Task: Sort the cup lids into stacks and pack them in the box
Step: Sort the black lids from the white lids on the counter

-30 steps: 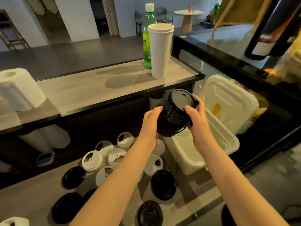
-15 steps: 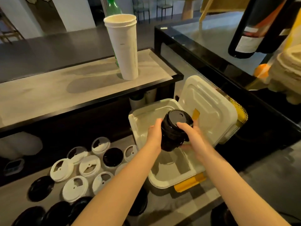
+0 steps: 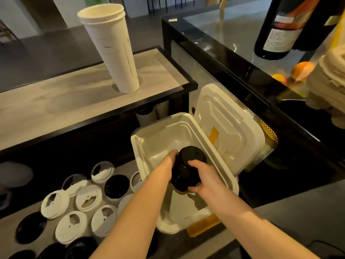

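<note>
Over the hollow of the open white box point(image 3: 149, 135), between both hands: stack of black cup lids point(image 3: 188, 169), tilted, top lid facing up and away. Left hand point(image 3: 170, 161) gripping the stack's left side, fingers largely hidden behind it. Right hand point(image 3: 203, 176) curled round the right side, thumb on top. Contact with box floor not discernible. Just right of the grip: hinged box lid point(image 3: 229, 128), standing open. Left of and below the grip: loose white lids point(image 3: 88, 198) and loose black lids point(image 3: 116, 186), flat on the counter, mixed. Well beyond the grip: stacked white paper cups point(image 3: 113, 51), upright on a shelf point(image 3: 56, 101).
</note>
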`<state>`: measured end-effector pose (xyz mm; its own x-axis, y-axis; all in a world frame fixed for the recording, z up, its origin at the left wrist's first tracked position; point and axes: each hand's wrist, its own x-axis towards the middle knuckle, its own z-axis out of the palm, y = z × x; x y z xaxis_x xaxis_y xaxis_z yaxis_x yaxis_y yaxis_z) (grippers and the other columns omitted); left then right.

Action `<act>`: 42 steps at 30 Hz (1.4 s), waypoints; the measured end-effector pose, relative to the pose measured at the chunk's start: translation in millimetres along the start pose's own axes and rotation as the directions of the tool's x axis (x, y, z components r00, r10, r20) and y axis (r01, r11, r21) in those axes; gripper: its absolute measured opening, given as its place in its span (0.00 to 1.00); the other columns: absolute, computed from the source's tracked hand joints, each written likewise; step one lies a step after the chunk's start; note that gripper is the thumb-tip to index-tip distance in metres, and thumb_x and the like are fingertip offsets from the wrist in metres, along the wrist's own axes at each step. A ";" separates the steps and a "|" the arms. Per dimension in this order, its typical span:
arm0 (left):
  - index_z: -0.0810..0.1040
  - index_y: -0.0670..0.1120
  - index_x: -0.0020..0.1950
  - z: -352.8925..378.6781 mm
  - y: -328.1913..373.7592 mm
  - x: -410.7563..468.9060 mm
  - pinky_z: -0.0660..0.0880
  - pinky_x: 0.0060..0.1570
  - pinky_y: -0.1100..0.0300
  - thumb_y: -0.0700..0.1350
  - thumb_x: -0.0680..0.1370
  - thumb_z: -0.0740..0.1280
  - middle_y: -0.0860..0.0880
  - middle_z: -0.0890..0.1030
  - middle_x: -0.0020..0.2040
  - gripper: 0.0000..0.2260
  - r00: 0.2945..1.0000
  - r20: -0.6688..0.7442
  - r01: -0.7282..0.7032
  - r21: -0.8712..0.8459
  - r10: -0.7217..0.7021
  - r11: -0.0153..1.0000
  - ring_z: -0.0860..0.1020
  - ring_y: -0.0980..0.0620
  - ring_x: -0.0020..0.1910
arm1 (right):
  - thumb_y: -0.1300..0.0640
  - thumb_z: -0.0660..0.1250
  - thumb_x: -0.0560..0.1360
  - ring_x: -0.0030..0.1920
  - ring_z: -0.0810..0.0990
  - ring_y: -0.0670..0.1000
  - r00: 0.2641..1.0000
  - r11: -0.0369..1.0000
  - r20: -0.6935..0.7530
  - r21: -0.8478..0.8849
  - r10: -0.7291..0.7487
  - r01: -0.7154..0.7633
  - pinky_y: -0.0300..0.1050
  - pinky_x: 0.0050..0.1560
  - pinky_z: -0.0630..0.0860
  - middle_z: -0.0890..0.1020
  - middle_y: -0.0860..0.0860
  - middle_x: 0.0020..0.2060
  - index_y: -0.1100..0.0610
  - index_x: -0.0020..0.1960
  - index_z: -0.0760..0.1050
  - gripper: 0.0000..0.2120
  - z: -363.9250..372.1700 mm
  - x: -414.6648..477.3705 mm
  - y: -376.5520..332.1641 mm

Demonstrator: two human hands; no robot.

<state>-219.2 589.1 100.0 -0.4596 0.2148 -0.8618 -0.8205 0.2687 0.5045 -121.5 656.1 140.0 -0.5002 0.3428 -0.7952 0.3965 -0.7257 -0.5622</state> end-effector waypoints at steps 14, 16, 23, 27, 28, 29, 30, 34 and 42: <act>0.79 0.41 0.43 -1.5 -24.9 39.4 0.74 0.47 0.54 0.50 0.75 0.60 0.41 0.79 0.40 0.14 1.000 -0.024 0.001 -0.016 -0.001 1.000 0.77 0.43 0.41 | 0.65 0.71 0.69 0.59 0.73 0.64 0.991 0.992 -0.133 -0.124 0.005 -0.022 0.57 0.52 0.75 0.70 0.61 0.63 0.54 0.73 0.54 0.39 0.0 27.2 18.6; 0.77 0.41 0.41 -2.9 -24.8 44.4 0.74 0.52 0.52 0.49 0.76 0.59 0.42 0.78 0.39 0.13 0.994 -0.112 -0.015 -0.012 0.013 1.000 0.77 0.43 0.43 | 0.65 0.71 0.69 0.59 0.73 0.63 0.991 0.991 -0.137 -0.133 0.005 -0.023 0.55 0.51 0.75 0.70 0.62 0.63 0.56 0.72 0.54 0.38 -0.2 27.6 19.7; 0.71 0.40 0.47 -3.1 -3.9 -8.0 0.67 0.47 0.56 0.51 0.81 0.56 0.42 0.76 0.47 0.14 0.993 -0.120 -0.005 0.044 0.010 0.999 0.74 0.42 0.44 | 0.67 0.72 0.66 0.61 0.72 0.63 0.994 0.952 -0.097 -0.306 -0.043 0.011 0.60 0.62 0.72 0.70 0.60 0.64 0.56 0.72 0.53 0.41 5.3 29.0 22.4; 0.72 0.41 0.39 -7.7 -7.2 -37.9 0.67 0.61 0.47 0.54 0.76 0.62 0.43 0.75 0.38 0.17 0.995 -0.043 0.093 0.084 -0.090 0.992 0.74 0.42 0.42 | 0.67 0.72 0.65 0.58 0.75 0.63 0.998 0.901 -0.032 -0.432 -0.050 0.032 0.61 0.58 0.75 0.72 0.59 0.63 0.55 0.72 0.58 0.40 12.1 30.0 18.6; 0.71 0.42 0.39 -8.7 -9.3 -39.8 0.65 0.65 0.43 0.53 0.75 0.63 0.42 0.75 0.40 0.14 0.993 -0.049 0.109 0.083 -0.105 0.991 0.75 0.40 0.48 | 0.67 0.72 0.66 0.58 0.75 0.62 0.998 0.885 -0.025 -0.464 -0.057 0.039 0.60 0.57 0.75 0.73 0.60 0.62 0.55 0.72 0.58 0.39 12.4 30.3 17.5; 0.70 0.42 0.40 -8.7 -10.4 -39.7 0.64 0.66 0.41 0.51 0.75 0.63 0.42 0.74 0.40 0.12 0.992 -0.059 0.117 0.075 -0.112 0.990 0.74 0.39 0.52 | 0.68 0.70 0.68 0.57 0.75 0.62 0.998 0.867 -0.016 -0.496 -0.062 0.046 0.59 0.57 0.76 0.73 0.60 0.62 0.56 0.72 0.59 0.36 12.3 28.6 15.9; 0.69 0.42 0.40 -8.4 -11.3 -39.1 0.64 0.66 0.40 0.50 0.75 0.63 0.42 0.74 0.40 0.11 0.990 -0.076 0.122 0.074 -0.116 0.990 0.73 0.38 0.54 | 0.68 0.68 0.70 0.57 0.75 0.61 0.998 0.849 -0.007 -0.526 -0.066 0.052 0.57 0.56 0.76 0.73 0.60 0.61 0.56 0.71 0.59 0.34 11.8 28.3 14.8; 0.70 0.41 0.43 -5.0 -15.1 -39.5 0.67 0.64 0.45 0.47 0.74 0.61 0.41 0.75 0.42 0.09 0.989 -0.050 0.138 -0.061 -0.141 0.989 0.74 0.39 0.54 | 0.67 0.64 0.72 0.58 0.74 0.61 0.993 0.754 0.014 -0.649 -0.114 0.096 0.54 0.55 0.75 0.73 0.61 0.61 0.57 0.72 0.58 0.30 9.8 28.6 8.2; 0.75 0.40 0.55 15.8 -11.8 -33.0 0.70 0.32 0.60 0.49 0.74 0.62 0.43 0.79 0.43 0.15 0.998 -0.051 0.022 -0.001 -0.022 1.000 0.75 0.47 0.37 | 0.68 0.65 0.73 0.60 0.75 0.62 0.995 0.925 -0.100 -0.379 -0.011 -0.028 0.53 0.58 0.74 0.75 0.62 0.61 0.64 0.69 0.65 0.25 -1.0 30.6 3.9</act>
<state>-188.9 593.6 123.3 -0.4583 0.1603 -0.8742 -0.8309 0.2720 0.4855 -134.4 664.3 113.2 -0.4250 0.4089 -0.8076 0.6722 -0.4549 -0.5841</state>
